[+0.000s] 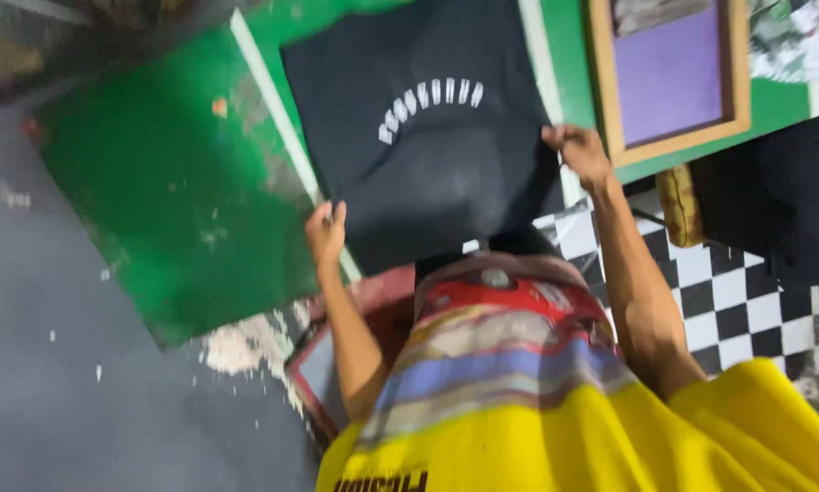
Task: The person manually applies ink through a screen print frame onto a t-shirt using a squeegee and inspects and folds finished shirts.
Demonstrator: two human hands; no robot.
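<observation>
I see both hands on a black cloth spread flat over a green table. My left hand pinches the cloth's near left corner, fingers curled shut on the edge. My right hand grips the cloth's right edge, fingers closed around the fabric. The cloth bears an arc of white print near its middle. A wooden frame with a purple panel lies just beside the right hand, on the same table. Below the table edge, checkered floor shows. Frame is motion-blurred; fingertip detail is unclear.
</observation>
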